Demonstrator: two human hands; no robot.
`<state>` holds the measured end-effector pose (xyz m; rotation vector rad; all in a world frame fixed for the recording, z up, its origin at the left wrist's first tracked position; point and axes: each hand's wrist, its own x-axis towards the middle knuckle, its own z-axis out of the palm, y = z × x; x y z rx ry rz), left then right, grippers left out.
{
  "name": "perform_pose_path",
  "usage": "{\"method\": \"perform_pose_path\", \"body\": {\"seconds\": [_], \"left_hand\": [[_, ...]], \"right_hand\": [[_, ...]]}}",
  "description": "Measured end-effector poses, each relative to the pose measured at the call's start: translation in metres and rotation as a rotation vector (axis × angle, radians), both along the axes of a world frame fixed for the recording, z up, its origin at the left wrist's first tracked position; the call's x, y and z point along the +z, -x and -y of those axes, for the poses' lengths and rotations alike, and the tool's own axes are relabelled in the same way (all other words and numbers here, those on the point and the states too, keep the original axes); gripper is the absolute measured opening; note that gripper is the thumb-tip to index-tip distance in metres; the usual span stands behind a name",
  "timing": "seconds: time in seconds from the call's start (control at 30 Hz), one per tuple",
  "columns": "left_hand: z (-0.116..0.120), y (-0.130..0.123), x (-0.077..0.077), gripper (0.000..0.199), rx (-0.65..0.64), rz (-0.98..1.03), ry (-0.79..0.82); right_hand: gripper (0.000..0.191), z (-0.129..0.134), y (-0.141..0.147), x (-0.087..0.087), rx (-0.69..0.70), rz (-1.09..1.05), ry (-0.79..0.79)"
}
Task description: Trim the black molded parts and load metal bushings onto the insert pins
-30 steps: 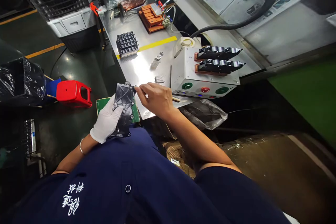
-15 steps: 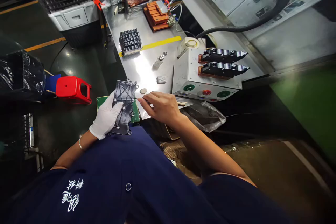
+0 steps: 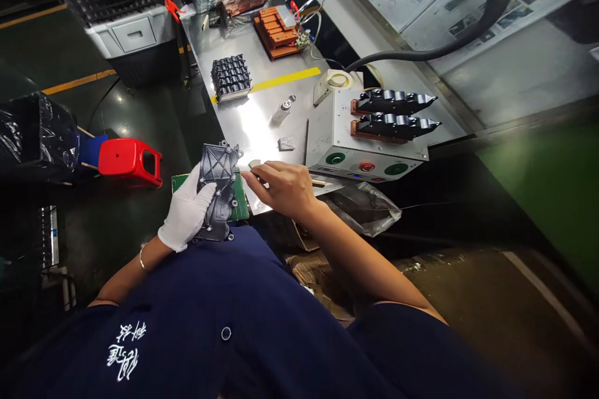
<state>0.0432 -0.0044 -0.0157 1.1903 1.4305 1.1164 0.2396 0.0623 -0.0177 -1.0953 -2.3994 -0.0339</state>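
My left hand, in a white glove, grips a dark ribbed moulded cover by its left side, thumb lying across its face. The cover is tilted up in front of my body, with small round bosses along its edges. My bare right hand is closed in a pinch at the cover's right edge. Between its fingertips is a thin tool, mostly hidden, with its tip close to the cover. Under the cover lies a green board. A small pale piece sits just behind my right fingers.
On the metal bench stand a grey block, a small bottle, stacked black parts and an orange fixture. A control box carrying two black parts is at right. A red stool stands left.
My right hand and the cover have shifted slightly left, and the tool tip shows less over the cover's edge. Both grips stay the same. The whole view has shifted a little.
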Motion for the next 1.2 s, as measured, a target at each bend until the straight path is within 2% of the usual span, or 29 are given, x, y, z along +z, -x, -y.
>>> {"method": "perform_pose_path", "body": {"seconds": [0.13, 0.37, 0.57, 0.7, 0.9, 1.03, 1.2], "left_hand": [[0.0, 0.001, 0.0, 0.054, 0.018, 0.031, -0.006], [0.001, 0.002, 0.005, 0.053, 0.025, -0.004, 0.001], [0.001, 0.001, 0.002, 0.052, 0.027, 0.007, -0.016], [0.001, -0.002, 0.0, 0.052, 0.055, -0.008, -0.039], [0.0, -0.004, 0.003, 0.052, 0.178, -0.154, -0.075], [0.0, -0.004, 0.004, 0.051, 0.188, -0.193, -0.098], [0.002, -0.006, 0.003, 0.053, 0.176, -0.158, -0.085]], "right_hand": [[0.043, 0.0, 0.001, -0.001, -0.013, -0.037, -0.017], [0.044, -0.001, -0.002, -0.001, 0.005, -0.049, 0.057], [0.045, 0.003, -0.002, -0.001, -0.003, -0.057, 0.117], [0.046, 0.011, 0.003, -0.005, -0.053, -0.108, 0.19], [0.043, 0.028, 0.024, -0.016, -0.141, -0.271, 0.299], [0.041, 0.03, 0.028, -0.017, -0.211, -0.386, 0.293], [0.041, 0.028, 0.029, -0.017, -0.211, -0.392, 0.268]]}}
